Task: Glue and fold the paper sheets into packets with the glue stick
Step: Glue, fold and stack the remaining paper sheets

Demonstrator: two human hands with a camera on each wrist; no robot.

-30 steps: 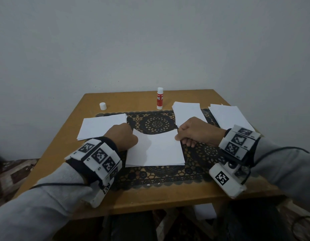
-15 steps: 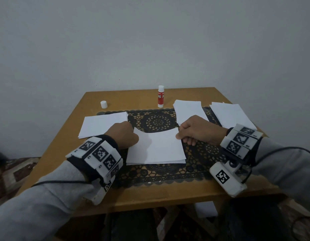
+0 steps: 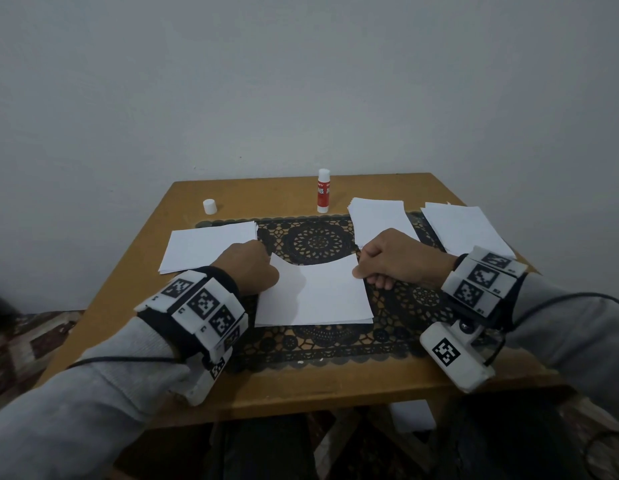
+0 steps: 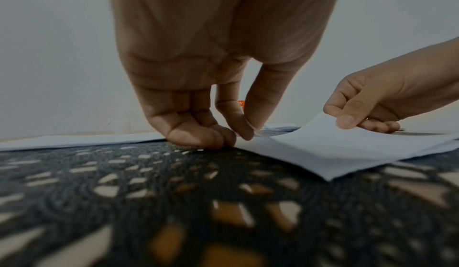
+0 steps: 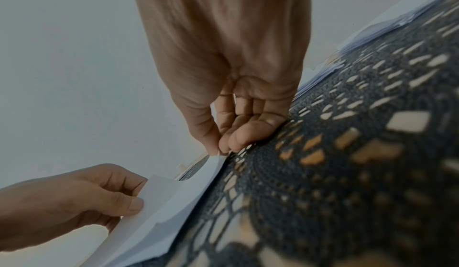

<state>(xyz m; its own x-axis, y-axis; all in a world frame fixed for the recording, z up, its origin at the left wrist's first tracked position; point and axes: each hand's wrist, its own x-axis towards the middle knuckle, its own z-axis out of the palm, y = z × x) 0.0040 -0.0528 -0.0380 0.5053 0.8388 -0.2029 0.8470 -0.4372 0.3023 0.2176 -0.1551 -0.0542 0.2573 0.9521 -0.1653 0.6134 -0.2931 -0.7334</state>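
On the mat [image 3: 318, 344], both hands pinch the sheet's [image 3: 318, 296] corners.

Two forearms in grey sleeves reach in from the lower corners of the frame. The left hand [image 3: 247, 268] and right hand [image 3: 391, 258], knuckles up at centre, each close thumb and curled fingers in a pinching grip.
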